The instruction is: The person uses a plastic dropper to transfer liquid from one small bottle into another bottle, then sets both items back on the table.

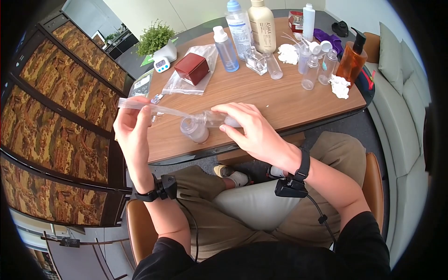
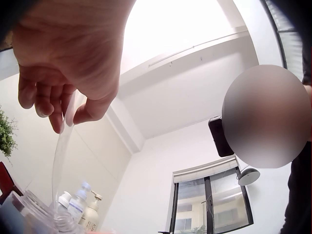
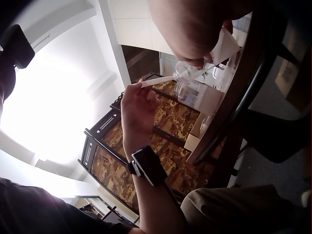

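Observation:
In the head view my left hand (image 1: pixel 133 126) pinches a long translucent plastic strip (image 1: pixel 163 109) between thumb and fingers. The strip narrows toward its far end, which reaches the mouth of a small clear bottle (image 1: pixel 213 118). My right hand (image 1: pixel 252 128) grips that bottle, tipped on its side with the neck pointing left. Its neck overlaps the rim of an open, clear wide-mouthed jar (image 1: pixel 196 133) on the table. In the left wrist view the strip (image 2: pixel 59 156) hangs down from my fingertips to the threaded neck. My fingers hide part of the bottle.
Across the wooden table (image 1: pixel 275 105) stand a dark red box (image 1: pixel 192 68) on a plastic bag, a blue bottle (image 1: pixel 227 51), a cream pump bottle (image 1: pixel 262 28) and an amber pump bottle (image 1: pixel 351 60). Several small clear bottles (image 1: pixel 310 74) and crumpled tissue (image 1: pixel 339 87) lie at the right.

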A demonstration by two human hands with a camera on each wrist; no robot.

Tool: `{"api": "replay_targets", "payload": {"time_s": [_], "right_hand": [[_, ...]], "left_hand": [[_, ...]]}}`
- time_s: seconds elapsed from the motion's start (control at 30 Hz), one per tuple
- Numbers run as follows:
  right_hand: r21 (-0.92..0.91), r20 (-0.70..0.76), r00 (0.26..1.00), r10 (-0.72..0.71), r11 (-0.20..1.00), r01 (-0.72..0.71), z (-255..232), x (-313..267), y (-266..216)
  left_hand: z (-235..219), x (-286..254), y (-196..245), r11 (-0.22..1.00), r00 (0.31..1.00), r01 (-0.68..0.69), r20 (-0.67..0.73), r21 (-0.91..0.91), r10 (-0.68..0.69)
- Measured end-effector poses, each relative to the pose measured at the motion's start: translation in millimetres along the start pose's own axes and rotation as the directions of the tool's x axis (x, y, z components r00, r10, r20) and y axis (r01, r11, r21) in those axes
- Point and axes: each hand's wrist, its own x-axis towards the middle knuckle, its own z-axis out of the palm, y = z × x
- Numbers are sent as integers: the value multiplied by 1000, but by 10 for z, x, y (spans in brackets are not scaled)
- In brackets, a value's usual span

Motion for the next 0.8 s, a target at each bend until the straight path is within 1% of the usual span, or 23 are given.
{"api": "replay_targets", "payload": {"time_s": [0.03, 0.1, 0.13, 0.17, 0.2, 0.23, 0.3, 0.33, 0.4, 0.43, 0.5, 0.57, 0.67, 0.8], "right_hand": [[0, 0, 1000, 0, 1000, 0, 0, -1, 1], [-11, -1, 1000, -1, 1000, 1, 0, -2, 4], [-11, -1, 1000, -1, 1000, 1, -10, -1, -6], [1, 30, 999, 43, 999, -43, -31, 2, -24], [12, 61, 994, 86, 996, -87, -43, 4, -32], [12, 62, 994, 86, 996, -86, -42, 3, -32], [17, 50, 996, 73, 997, -74, -39, 3, -33], [17, 51, 996, 73, 997, -74, -40, 3, -32], [23, 59, 995, 81, 996, -83, -41, 4, -32], [24, 60, 995, 81, 996, -82, -39, 6, -31], [25, 58, 996, 75, 997, -76, -35, 6, -26], [22, 56, 996, 74, 997, -75, -33, 7, -25], [21, 47, 996, 73, 997, -74, -35, 6, -36], [32, 38, 997, 70, 997, -71, -25, -10, -23]], "left_hand": [[-63, 16, -22, 1000, 1000, -20, -16, 3, 20], [-111, 25, -30, 1000, 1000, -20, -23, -23, 19], [-114, 32, -10, 999, 998, -31, -51, 14, 32], [-118, 37, 1, 998, 996, -41, -79, 52, 45], [-130, 39, -13, 998, 996, -34, -86, 47, 38], [-138, 41, -30, 998, 996, -33, -87, 48, 37], [-149, 44, -56, 997, 999, -15, -46, 70, 18], [-144, 40, -47, 997, 999, -14, -47, 70, 17], [-107, 27, -17, 986, 996, 67, 43, 151, -75], [-81, 22, -28, 986, 996, 68, 42, 151, -75], [1, 12, -58, 987, 986, 77, 135, 143, -96], [58, 1, -56, 989, 985, 58, 155, 139, -80], [68, -6, -89, 945, 943, 92, 276, 314, -184], [107, -11, -95, 951, 935, 102, 299, 291, -191]]}}
